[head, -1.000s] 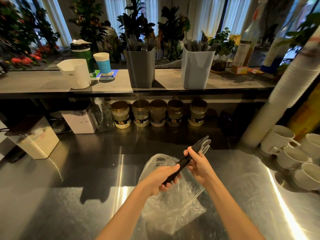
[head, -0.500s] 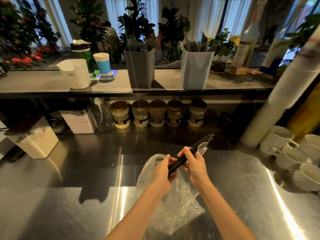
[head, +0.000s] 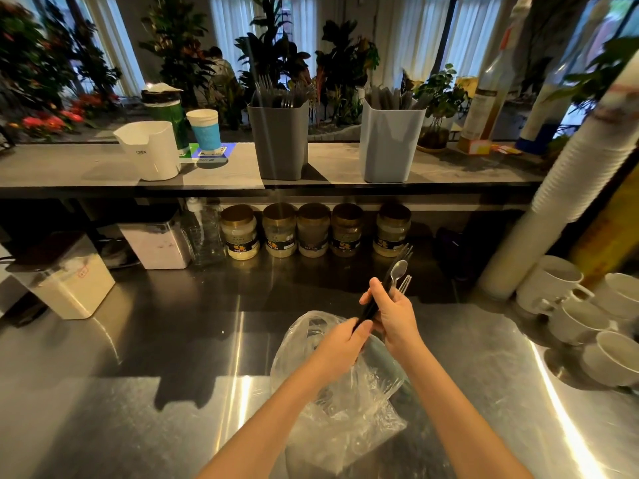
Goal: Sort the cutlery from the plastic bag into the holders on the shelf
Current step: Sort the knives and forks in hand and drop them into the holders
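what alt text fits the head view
A person's left hand and right hand grip a cutlery bundle above a clear plastic bag on a steel counter. Behind, a shelf holds a dark grey holder and a light grey holder.

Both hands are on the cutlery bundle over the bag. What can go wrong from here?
1. The right hand holds a mix: black cutlery, a clear spoon and a clear fork. Dropped together, some would likely land in the wrong holder, dark grey holder or light grey holder.
2. The left hand pinches the black cutlery's lower end; pulling may drag the clear pieces loose.
3. Neither hand holds the plastic bag; it could slide.
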The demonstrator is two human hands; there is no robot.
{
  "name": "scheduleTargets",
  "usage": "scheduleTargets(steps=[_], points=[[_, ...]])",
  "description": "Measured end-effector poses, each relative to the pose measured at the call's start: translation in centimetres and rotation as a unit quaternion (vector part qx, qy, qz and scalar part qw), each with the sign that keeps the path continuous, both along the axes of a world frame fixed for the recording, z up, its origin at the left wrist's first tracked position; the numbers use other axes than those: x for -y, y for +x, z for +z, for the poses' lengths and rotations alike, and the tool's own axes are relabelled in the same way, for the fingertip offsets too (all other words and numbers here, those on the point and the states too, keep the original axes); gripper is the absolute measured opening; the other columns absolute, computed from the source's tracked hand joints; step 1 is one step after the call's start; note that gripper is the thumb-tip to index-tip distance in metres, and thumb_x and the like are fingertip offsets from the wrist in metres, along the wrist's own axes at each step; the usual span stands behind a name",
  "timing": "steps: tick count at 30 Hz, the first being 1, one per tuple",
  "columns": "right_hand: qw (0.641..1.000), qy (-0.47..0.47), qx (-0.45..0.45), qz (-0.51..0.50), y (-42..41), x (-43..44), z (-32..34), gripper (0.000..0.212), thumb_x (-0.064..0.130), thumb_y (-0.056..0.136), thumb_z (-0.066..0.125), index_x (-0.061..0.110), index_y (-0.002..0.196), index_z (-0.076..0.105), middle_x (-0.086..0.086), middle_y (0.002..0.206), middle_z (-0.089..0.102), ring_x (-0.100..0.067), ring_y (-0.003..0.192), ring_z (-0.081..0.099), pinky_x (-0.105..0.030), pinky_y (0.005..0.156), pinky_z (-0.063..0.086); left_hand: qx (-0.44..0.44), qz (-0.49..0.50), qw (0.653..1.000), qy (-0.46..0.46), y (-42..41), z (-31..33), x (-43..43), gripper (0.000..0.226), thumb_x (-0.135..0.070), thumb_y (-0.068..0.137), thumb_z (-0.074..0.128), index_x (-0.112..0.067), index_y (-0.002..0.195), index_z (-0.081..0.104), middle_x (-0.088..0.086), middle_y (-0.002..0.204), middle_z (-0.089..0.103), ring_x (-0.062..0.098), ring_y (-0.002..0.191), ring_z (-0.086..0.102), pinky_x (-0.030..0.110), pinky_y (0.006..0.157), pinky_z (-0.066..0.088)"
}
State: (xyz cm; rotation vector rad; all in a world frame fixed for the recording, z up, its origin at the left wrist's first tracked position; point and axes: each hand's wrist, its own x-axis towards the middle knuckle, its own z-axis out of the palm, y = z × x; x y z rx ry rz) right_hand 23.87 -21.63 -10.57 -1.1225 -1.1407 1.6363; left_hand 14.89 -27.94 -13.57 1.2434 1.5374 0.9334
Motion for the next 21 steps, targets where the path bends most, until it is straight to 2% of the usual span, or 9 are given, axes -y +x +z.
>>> scheduleTargets(steps=[3,6,8,10,13,15,17,19,21], points=[[0.999,-0.005,-0.042,0.009,0.0,-0.3,0.7,0.017,0.03,0.092,0.054,0.016,0.09,0.063,-0.001,0.077,0.068,-0.014,0.066,0.055,-0.029,0.065,0.045,0.008,0.019,1.0,0.012,0.1,0.8,-0.8,0.028,-0.033,0.102,0.035,-0.023,0.08,0.048,-0.006,0.066,0.046,0.007,0.057,0.042,0.021,0.054,0.034],[0.998,0.002,-0.051,0.044,0.4,-0.7,1.1,0.017,0.027,0.093,0.054,0.013,0.096,0.064,0.001,0.083,0.074,-0.011,0.058,0.05,-0.024,0.056,0.039,0.071,0.031,0.997,0.027,0.2,1.6,-1.6,0.031,-0.028,0.103,0.034,-0.017,0.076,0.046,-0.004,0.061,0.041,0.008,0.05,0.037,0.02,0.047,0.029],[0.996,0.011,-0.032,0.087,0.8,-1.0,1.7,0.016,0.024,0.094,0.053,0.012,0.097,0.063,0.002,0.085,0.073,-0.009,0.06,0.053,-0.022,0.054,0.038,0.127,0.039,0.991,0.028,0.3,2.0,-1.7,0.032,-0.024,0.103,0.033,-0.014,0.075,0.042,-0.002,0.058,0.036,0.004,0.042,0.034,0.016,0.04,0.027],[0.993,0.04,0.0,0.114,0.9,-1.3,2.4,0.014,0.023,0.094,0.054,0.012,0.093,0.062,0.002,0.081,0.07,-0.012,0.063,0.052,-0.024,0.055,0.036,0.17,0.04,0.984,0.033,0.6,2.4,-1.6,0.035,-0.025,0.104,0.03,-0.011,0.074,0.041,0.0,0.055,0.035,0.003,0.035,0.031,0.015,0.035,0.025],[0.988,0.093,0.06,0.104,0.6,-1.9,3.2,0.02,0.024,0.095,0.053,0.014,0.079,0.061,0.0,0.076,0.063,-0.009,0.057,0.046,-0.019,0.048,0.033,0.13,0.03,0.99,0.051,0.6,2.9,-2.1,0.043,-0.031,0.104,0.027,-0.009,0.073,0.046,0.0,0.051,0.045,0.009,0.035,0.04,0.019,0.036,0.032],[0.987,0.109,0.072,0.089,0.6,-2.4,3.8,0.022,0.024,0.095,0.053,0.014,0.077,0.06,-0.002,0.075,0.061,-0.008,0.054,0.048,-0.017,0.043,0.036,0.074,0.018,0.997,0.028,0.2,3.9,-3.1,0.047,-0.037,0.103,0.025,-0.011,0.077,0.054,0.001,0.058,0.055,0.01,0.044,0.052,0.021,0.043,0.042],[0.989,0.109,0.059,0.081,0.9,-2.8,4.7,0.019,0.024,0.096,0.053,0.013,0.081,0.059,-0.002,0.073,0.06,-0.008,0.057,0.055,-0.018,0.049,0.042,0.003,0.002,1.0,-0.007,-0.6,5.3,-4.2,0.052,-0.048,0.101,0.021,-0.017,0.093,0.062,0.002,0.078,0.066,0.013,0.069,0.064,0.024,0.062,0.051],[0.988,0.114,0.064,0.085,1.2,-3.2,5.6,0.014,0.024,0.097,0.051,0.014,0.087,0.056,0.0,0.076,0.06,-0.006,0.068,0.06,-0.019,0.061,0.045,-0.044,0.014,0.999,0.016,-1.4,7.0,-5.3,0.057,-0.055,0.098,0.017,-0.022,0.121,0.058,0.002,0.108,0.066,0.017,0.101,0.061,0.031,0.086,0.049],[0.98,0.144,0.087,0.108,1.3,-3.8,6.4,0.014,0.024,0.097,0.049,0.013,0.092,0.056,0.001,0.078,0.061,0.003,0.062,0.059,-0.018,0.061,0.041,-0.058,0.059,0.993,0.085,-1.9,9.8,-6.3,0.056,-0.051,0.099,0.019,-0.018,0.131,0.051,0.004,0.116,0.06,0.018,0.107,0.056,0.033,0.091,0.044]])
